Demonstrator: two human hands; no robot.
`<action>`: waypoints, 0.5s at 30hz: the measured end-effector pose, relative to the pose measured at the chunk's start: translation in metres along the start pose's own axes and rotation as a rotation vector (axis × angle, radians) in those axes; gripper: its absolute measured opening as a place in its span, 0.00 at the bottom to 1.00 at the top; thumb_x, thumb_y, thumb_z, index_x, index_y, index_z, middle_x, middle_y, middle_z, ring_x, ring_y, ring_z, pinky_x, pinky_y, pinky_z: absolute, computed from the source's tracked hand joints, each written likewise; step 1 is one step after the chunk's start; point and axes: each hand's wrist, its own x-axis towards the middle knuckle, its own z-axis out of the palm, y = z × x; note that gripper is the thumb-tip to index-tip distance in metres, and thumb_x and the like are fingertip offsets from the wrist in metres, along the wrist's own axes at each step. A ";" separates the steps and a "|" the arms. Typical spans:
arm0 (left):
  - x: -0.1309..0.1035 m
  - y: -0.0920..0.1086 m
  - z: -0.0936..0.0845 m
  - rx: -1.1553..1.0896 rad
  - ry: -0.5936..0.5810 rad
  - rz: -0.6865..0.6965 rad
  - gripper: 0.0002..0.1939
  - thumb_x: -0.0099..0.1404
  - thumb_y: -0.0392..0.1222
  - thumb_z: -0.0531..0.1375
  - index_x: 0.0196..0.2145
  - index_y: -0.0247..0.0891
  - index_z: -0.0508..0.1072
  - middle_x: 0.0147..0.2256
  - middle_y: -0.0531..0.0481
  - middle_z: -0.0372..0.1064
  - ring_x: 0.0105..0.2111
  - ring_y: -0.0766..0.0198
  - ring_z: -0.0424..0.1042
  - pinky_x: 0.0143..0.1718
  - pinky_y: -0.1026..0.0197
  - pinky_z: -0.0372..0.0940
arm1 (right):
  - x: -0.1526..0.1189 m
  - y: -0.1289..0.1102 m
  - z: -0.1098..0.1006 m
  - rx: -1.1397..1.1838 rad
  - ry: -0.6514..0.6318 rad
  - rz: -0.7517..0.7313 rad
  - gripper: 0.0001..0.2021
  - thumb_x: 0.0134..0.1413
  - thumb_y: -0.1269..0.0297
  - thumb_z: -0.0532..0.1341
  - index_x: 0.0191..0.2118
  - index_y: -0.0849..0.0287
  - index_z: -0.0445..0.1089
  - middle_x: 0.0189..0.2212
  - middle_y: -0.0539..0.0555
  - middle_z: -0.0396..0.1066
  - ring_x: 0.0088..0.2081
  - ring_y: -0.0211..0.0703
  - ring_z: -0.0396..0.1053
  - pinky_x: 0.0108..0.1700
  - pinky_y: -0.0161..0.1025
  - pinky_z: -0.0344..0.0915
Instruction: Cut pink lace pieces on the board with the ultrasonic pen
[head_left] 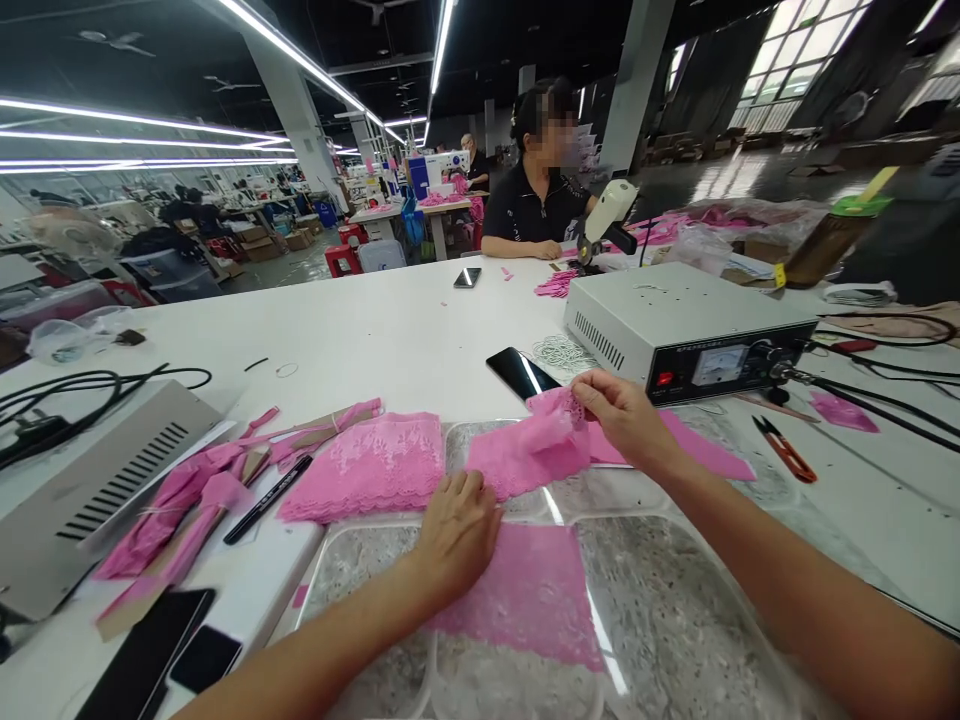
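A loose pink lace piece lies partly lifted at the centre. My right hand pinches its upper right edge, raised above the table. My left hand rests at the lower left corner of that piece, fingers curled down; what lies under the fingertips is hidden. Just below, another pink lace piece lies flat on the clear, stone-patterned mat. To the left of my left hand sits a neat stack of pink lace. Further pink fabric spreads out behind my right wrist.
A grey control box stands at the right, orange-handled snips in front. A black phone lies behind the lace. Left are a marker and another metal box. A person sits across the table.
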 end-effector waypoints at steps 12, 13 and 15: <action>0.067 0.056 -0.001 -0.225 0.026 -0.033 0.21 0.62 0.59 0.63 0.39 0.37 0.73 0.38 0.44 0.71 0.40 0.52 0.70 0.42 0.49 0.64 | -0.034 -0.012 -0.003 0.256 0.205 0.050 0.20 0.47 0.44 0.65 0.28 0.57 0.66 0.23 0.47 0.66 0.24 0.38 0.68 0.28 0.40 0.75; 0.076 0.061 0.002 -0.233 0.034 -0.071 0.22 0.62 0.60 0.62 0.39 0.37 0.73 0.38 0.44 0.71 0.40 0.51 0.71 0.41 0.49 0.64 | -0.035 -0.012 -0.002 0.274 0.217 0.052 0.20 0.47 0.44 0.65 0.28 0.57 0.66 0.23 0.47 0.66 0.24 0.38 0.68 0.28 0.41 0.75; 0.091 0.066 0.007 -0.243 0.048 -0.140 0.20 0.65 0.57 0.60 0.38 0.36 0.73 0.37 0.44 0.71 0.39 0.51 0.71 0.39 0.50 0.64 | -0.037 -0.011 0.001 0.306 0.242 0.055 0.20 0.46 0.43 0.65 0.29 0.56 0.65 0.23 0.47 0.65 0.23 0.38 0.68 0.27 0.41 0.75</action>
